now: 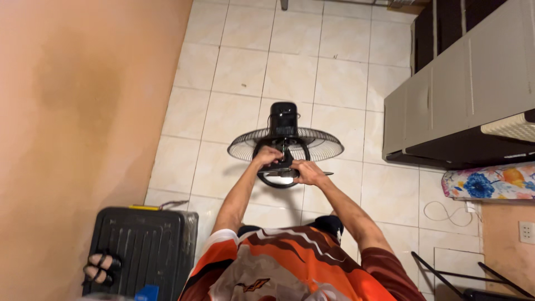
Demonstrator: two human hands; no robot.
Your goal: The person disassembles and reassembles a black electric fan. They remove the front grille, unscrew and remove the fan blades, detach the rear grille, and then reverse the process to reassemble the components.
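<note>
Nearest, a black suitcase (142, 251) stands shut by the orange wall (72, 111) (a dark strap lies on its top, contents hidden). Beyond it, over the tiled floor (239, 72), the left hand (268, 155) and right hand (306, 171) are both closed on the black fan (284, 142), gripping the ring and blade at its front. Behind the hands spreads its round wire grille (320, 146), and farthest sits the boxy motor housing.

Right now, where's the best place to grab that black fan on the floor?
Probably the black ring at the near side of the fan, reached from above. It is a thick round hoop that fingers can wrap around, while the wire grille is thin and full of gaps. The left hand and right hand are both at that ring.
</note>
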